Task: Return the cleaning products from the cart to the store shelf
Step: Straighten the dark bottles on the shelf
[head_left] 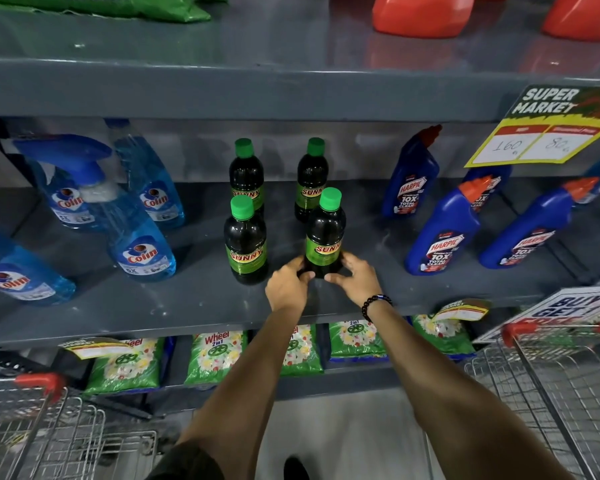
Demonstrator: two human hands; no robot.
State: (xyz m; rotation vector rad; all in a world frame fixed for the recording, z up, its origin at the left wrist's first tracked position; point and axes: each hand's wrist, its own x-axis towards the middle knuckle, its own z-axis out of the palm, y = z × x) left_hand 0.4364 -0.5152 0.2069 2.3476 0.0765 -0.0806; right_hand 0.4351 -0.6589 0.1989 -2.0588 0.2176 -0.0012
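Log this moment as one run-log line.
step: placing Sunny bottle on middle shelf | left hand: at its base | right hand: at its base | bottle: upright, front right of three others

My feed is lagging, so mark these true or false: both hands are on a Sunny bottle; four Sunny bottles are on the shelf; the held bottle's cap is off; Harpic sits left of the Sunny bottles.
1. Both hands, left and right, hold the front right Sunny bottle: true.
2. Four Sunny bottles stand on the middle shelf: true.
3. The held bottle's cap is off: false, its green cap is on.
4. Harpic bottles sit left of them: false, they are right; Colin bottles are left.
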